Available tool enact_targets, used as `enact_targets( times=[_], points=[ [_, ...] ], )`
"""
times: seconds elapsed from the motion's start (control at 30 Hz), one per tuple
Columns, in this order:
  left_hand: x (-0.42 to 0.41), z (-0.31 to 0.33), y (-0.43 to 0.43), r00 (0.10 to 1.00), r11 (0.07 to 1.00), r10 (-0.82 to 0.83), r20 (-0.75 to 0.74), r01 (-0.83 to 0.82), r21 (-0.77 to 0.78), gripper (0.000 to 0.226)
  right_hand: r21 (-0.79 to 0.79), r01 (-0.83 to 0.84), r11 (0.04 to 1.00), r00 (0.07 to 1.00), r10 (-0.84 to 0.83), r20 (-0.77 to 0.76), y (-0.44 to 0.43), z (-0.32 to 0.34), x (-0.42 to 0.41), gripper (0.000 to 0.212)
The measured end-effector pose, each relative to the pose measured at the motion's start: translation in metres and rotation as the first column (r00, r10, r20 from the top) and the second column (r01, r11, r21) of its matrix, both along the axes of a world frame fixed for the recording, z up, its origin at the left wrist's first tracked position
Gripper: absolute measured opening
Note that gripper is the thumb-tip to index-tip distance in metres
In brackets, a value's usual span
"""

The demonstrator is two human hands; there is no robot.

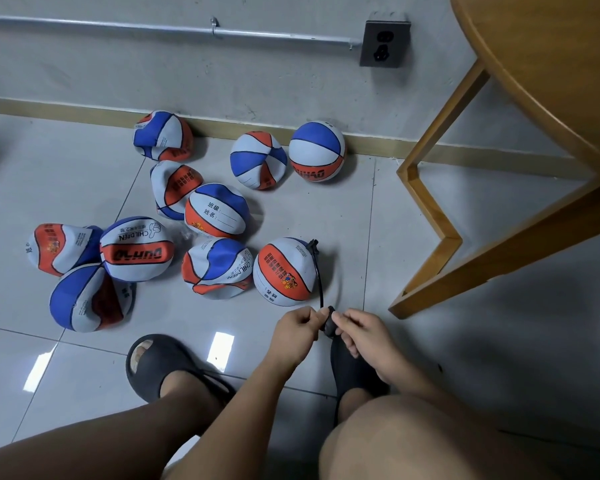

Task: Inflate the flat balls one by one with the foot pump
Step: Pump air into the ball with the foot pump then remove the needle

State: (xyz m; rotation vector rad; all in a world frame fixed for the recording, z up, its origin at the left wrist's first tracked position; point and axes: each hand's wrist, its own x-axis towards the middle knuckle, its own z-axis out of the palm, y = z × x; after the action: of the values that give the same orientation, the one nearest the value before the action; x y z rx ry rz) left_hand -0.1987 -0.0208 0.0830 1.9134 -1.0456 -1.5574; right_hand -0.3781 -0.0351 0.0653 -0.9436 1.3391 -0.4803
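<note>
The hose (321, 285) ends hidden between the left hand (297, 329) and right hand (368, 337). The dark shape (350, 372) below, pump or slipper, is unclear. The table (551, 81) runs off-frame.

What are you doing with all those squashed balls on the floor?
Filling them with air. The left hand and right hand pinch the black end of a thin hose that runs to the nearest ball. That ball looks nearly round, another ball by the wall looks full, and the others lie crumpled on the tiles.

Crumpled red-white-blue balls (217, 268) strewn on tile (343, 209); nearest one (283, 271) rounder, black hose (320, 282) seemingly plugged into its far side
</note>
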Motion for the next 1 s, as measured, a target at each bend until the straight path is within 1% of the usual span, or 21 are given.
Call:
enact_targets(
  times=[0.1,0.17,0.27,0.37,0.47,0.57,0.7,0.77,0.87,0.93,1.0],
  points=[
    [-0.005,0.026,-0.012,0.986,0.998,0.021,-0.167,-0.029,-0.049,0.048,-0.045,0.072,0.996,0.994,-0.068,0.086,-0.008,0.022,0.000,0.040],
    [-0.009,0.045,-0.026,0.976,0.995,0.015,-0.218,-0.036,-0.093,0.045,-0.059,0.129,0.990,0.984,-0.120,0.135,-0.017,0.038,0.000,0.040],
    [-0.011,0.060,-0.043,0.980,0.986,0.004,-0.200,-0.038,-0.164,0.048,-0.088,0.161,0.983,0.973,-0.143,0.182,-0.028,0.055,0.000,0.041],
    [-0.011,0.055,-0.043,0.978,0.982,0.023,-0.208,-0.060,-0.177,0.047,-0.105,0.131,0.986,0.981,-0.114,0.156,-0.028,0.055,-0.001,0.044],
    [-0.014,0.038,-0.031,0.989,0.988,0.034,-0.145,-0.055,-0.145,0.044,-0.090,0.096,0.991,0.987,-0.083,0.136,-0.020,0.039,-0.003,0.039],
    [-0.014,0.015,-0.019,0.996,0.996,0.040,-0.082,-0.047,-0.078,0.049,-0.042,0.071,0.997,0.991,-0.065,0.120,-0.012,0.013,-0.005,0.040],
    [-0.011,-0.004,-0.007,0.999,1.000,-0.024,0.044,0.024,0.000,0.057,0.037,-0.005,0.999,0.998,0.003,0.065,-0.003,-0.010,-0.007,0.040],
    [-0.008,-0.010,-0.001,0.995,0.998,-0.060,0.081,0.059,0.021,0.058,0.070,-0.027,0.997,0.999,0.024,0.041,0.001,-0.016,-0.007,0.038],
    [-0.002,-0.013,0.000,0.991,0.998,-0.067,0.117,0.064,0.024,0.060,0.064,-0.045,0.997,0.999,0.045,0.005,-0.001,-0.016,-0.002,0.037],
    [0.000,-0.009,-0.001,0.991,0.998,-0.062,0.123,0.060,0.023,0.060,0.042,-0.038,0.998,0.999,0.039,-0.012,-0.003,-0.010,0.002,0.038],
    [0.002,-0.001,-0.004,0.999,1.000,-0.029,0.046,0.029,0.007,0.059,0.020,-0.003,1.000,1.000,0.003,0.018,-0.006,-0.001,0.003,0.038]
  ],
)
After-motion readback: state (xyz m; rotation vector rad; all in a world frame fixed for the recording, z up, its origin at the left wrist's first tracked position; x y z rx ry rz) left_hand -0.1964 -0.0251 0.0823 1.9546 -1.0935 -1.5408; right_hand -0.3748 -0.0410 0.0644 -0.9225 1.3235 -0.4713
